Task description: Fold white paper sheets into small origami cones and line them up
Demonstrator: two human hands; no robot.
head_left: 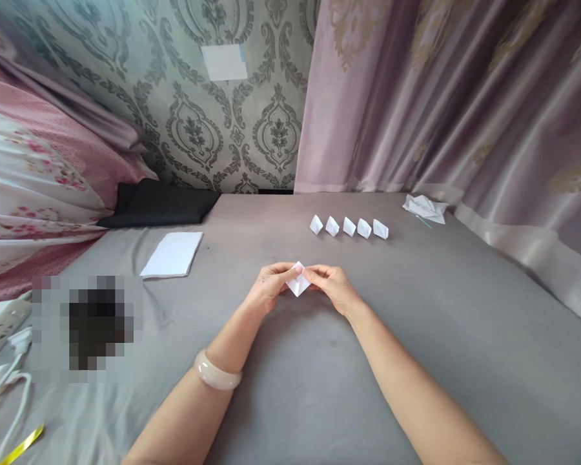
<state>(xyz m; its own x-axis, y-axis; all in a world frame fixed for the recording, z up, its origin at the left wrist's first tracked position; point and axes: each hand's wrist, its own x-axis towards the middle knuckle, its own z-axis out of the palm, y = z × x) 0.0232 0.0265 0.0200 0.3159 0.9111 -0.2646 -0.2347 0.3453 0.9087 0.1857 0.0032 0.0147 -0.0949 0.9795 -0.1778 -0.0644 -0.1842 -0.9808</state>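
Note:
A small white folded paper (297, 286) with a diamond outline is held between both hands, one corner pointing toward me. My left hand (272, 282) pinches its left side, thumb on top and fingers behind. On the opposite side, my right hand (332, 282) grips it the same way, and the two thumbs nearly meet near its upper part. Fingers behind the paper are partly hidden. Beyond my right hand stands a row of several white folded paper pieces (349, 227) of similar size. A pale bangle (217, 371) circles my left forearm.
On the grey cloth surface (290, 387), a white paper stack (172, 255) lies at left, before a folded black cloth (162, 203). Crumpled white paper (425, 208) sits at far right. A white power strip (2, 323) with cords and a yellow strip (23, 445) are at left. Curtains hang alongside.

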